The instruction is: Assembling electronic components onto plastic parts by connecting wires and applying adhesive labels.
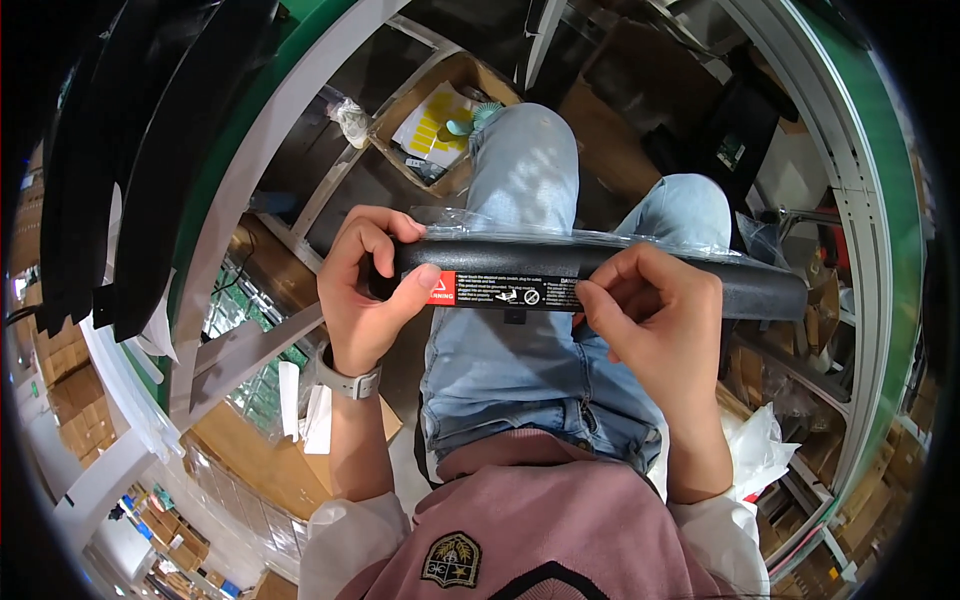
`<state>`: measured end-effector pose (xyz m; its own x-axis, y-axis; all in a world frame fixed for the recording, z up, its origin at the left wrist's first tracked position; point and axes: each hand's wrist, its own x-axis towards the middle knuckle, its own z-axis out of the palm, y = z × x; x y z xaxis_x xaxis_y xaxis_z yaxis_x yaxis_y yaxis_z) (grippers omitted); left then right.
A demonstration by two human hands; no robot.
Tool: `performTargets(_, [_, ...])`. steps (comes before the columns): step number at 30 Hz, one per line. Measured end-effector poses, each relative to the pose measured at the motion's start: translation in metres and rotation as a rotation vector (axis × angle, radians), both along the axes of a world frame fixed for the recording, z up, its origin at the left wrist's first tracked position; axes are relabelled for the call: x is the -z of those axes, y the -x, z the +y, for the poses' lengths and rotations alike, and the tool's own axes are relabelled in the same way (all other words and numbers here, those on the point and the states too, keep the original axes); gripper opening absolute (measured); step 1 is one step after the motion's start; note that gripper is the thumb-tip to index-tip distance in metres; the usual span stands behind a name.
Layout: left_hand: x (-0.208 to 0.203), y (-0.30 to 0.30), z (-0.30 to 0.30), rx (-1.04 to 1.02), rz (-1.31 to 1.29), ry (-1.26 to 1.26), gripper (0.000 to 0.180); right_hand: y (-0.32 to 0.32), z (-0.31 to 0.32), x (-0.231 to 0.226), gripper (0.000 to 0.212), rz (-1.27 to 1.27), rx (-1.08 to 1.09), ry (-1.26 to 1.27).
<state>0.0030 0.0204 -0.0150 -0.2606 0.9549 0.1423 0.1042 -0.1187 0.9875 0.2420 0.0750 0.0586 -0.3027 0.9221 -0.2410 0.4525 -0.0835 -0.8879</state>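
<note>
A long black plastic part (pixel 755 290) with rounded ends lies crosswise above my thighs. A black sticker with a red left end (pixel 475 290) runs along its near side, showing small white print and symbols. My left hand (pixel 365 285) grips the part's left end, fingers behind and thumb pressed on the sticker's red end. With thumb and forefinger, my right hand (pixel 655 310) pinches the sticker's right end. Whether that end is stuck down or lifted is hidden by the fingers. Crinkled clear film (pixel 475 222) lies along the part's far edge.
Beyond my left knee stands an open cardboard box (pixel 455 75) with papers in it. Several long black curved pieces (pixel 170 130) rest on the green-edged bench (pixel 195 215) at left. A pale frame (pixel 870 200) curves along the right. White plastic bags (pixel 755 445) lie below it.
</note>
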Motion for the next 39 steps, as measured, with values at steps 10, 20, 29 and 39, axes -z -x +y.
performTargets(10, [-0.006,0.002,0.000,-0.051,-0.029,-0.057,0.034,-0.001,0.020,-0.038,0.039,-0.788,-0.248,-0.583])
performTargets(20, [-0.004,-0.003,0.010,-0.027,0.126,-0.116,0.033,-0.018,-0.003,-0.008,0.046,-0.641,-0.511,-0.912])
performTargets(29, [-0.045,0.005,0.030,0.385,0.715,-0.045,0.033,-0.068,0.042,-0.015,0.027,-0.490,-0.389,-1.136])
performTargets(39, [0.033,-0.001,0.024,0.572,0.494,0.301,0.025,-0.053,-0.010,-0.179,0.007,1.314,-0.668,-0.416])
